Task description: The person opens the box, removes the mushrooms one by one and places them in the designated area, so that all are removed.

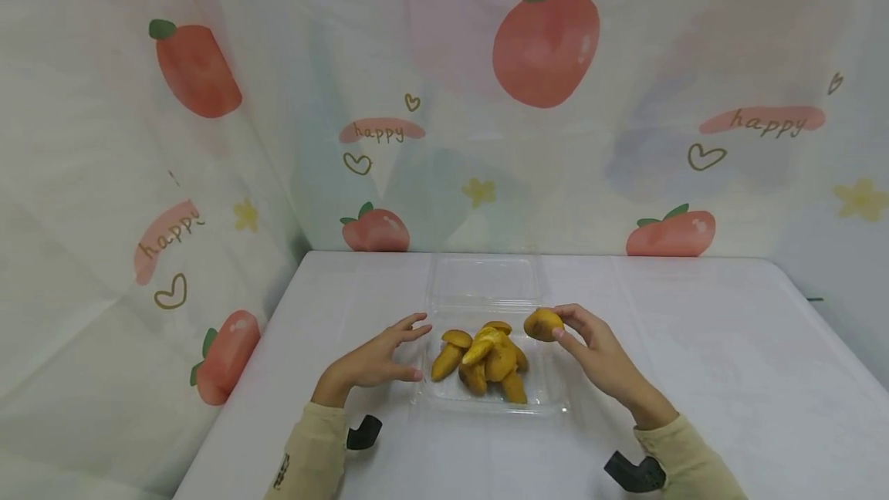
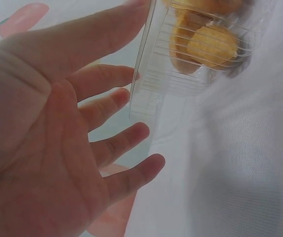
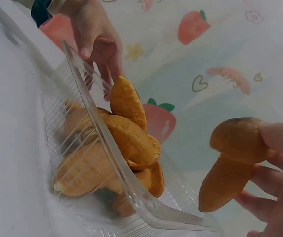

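A clear plastic clamshell box (image 1: pixel 549 396) stands on the table with its lid (image 1: pixel 484 278) folded back behind it. Several yellow-brown mushrooms (image 1: pixel 500 361) lie heaped inside. My right hand (image 1: pixel 603 355) pinches one mushroom (image 3: pixel 232 158) by its cap, above the box's right side; in the right wrist view its stem points down and away from the fingers. At the box's left side is my left hand (image 1: pixel 371 361), fingers spread and loosely bent, holding nothing. In the left wrist view, its thumb and fingertips (image 2: pixel 140 131) are close to the box wall; whether they touch it I cannot tell.
A white cloth covers the table (image 1: pixel 694 346). Behind it and on the left hangs a pale curtain (image 1: pixel 444 45) printed with fruit and hearts. Black wrist mounts (image 1: pixel 364 433) stick out at both sleeves, low over the table.
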Demonstrator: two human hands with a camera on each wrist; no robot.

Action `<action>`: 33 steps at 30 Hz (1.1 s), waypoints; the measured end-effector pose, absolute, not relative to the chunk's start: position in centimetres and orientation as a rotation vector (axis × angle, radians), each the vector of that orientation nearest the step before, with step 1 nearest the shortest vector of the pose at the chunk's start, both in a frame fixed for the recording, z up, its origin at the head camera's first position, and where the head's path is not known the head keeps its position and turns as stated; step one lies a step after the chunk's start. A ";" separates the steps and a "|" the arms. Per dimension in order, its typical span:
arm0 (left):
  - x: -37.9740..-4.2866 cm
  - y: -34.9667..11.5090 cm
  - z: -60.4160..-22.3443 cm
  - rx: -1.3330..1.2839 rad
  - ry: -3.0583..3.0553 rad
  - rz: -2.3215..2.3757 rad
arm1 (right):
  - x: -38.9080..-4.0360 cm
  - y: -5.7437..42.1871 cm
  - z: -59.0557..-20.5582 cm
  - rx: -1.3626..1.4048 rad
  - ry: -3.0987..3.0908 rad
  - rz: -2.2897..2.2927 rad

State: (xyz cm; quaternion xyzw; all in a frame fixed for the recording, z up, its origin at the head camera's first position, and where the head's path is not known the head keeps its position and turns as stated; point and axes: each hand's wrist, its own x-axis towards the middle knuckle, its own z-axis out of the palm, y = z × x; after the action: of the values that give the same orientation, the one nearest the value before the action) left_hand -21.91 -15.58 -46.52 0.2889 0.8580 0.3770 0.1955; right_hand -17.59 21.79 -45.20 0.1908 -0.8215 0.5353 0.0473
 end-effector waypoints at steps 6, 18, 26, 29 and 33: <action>-21.8 -15.6 -46.5 0.812 2.406 1.056 | -17.5 21.9 -44.9 0.499 -2.380 1.794; -21.7 -15.5 -46.6 0.792 2.391 1.072 | -17.4 22.1 -45.0 0.286 -2.344 1.896; -21.2 -15.6 -46.9 0.790 2.391 1.068 | -17.4 22.4 -45.1 0.129 -2.411 1.988; -21.3 -15.6 -46.8 0.799 2.396 1.066 | -17.5 22.7 -45.0 0.208 -2.440 1.958; -21.7 -15.5 -46.6 0.820 2.412 1.057 | -17.7 23.1 -45.0 0.419 -2.432 1.818</action>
State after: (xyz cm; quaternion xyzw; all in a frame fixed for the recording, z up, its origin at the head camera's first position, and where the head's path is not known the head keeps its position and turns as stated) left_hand -21.72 -15.46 -46.60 0.2919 0.8585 0.3763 0.1903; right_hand -17.71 23.09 -44.97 0.1364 -0.7928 0.5928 0.0381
